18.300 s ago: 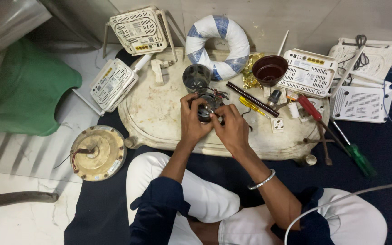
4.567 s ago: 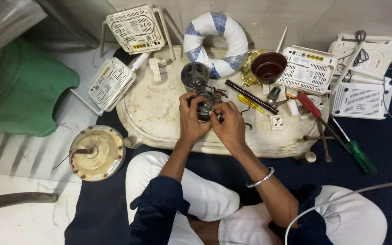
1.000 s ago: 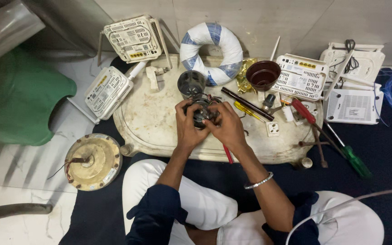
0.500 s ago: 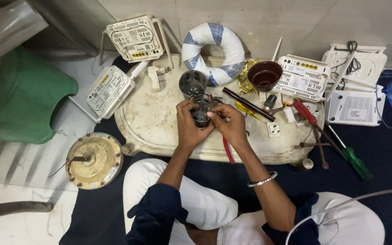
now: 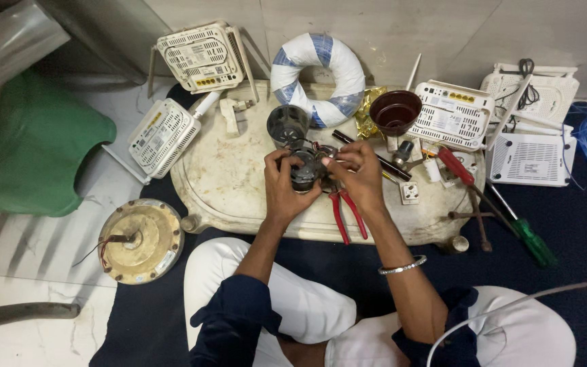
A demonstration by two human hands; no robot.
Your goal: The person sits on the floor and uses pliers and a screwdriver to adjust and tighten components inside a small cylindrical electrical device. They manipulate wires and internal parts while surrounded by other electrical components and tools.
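Metal motor part (image 5: 305, 170), round and dark, sits on the white tray (image 5: 239, 183) between both hands, straight ahead of the person. Left hand (image 5: 285, 190) wraps it from the left side, fingers curled around the body, holding it. Right hand (image 5: 358, 173) is on its right, fingertips pinched narrow at the part's top edge; what they pinch is too small to tell. Both hands touch it, left has the firmer hold. Red pliers (image 5: 346, 214) lie just below the right hand, handles toward the person. Another dark cup-shaped part (image 5: 287, 124) stands just behind.
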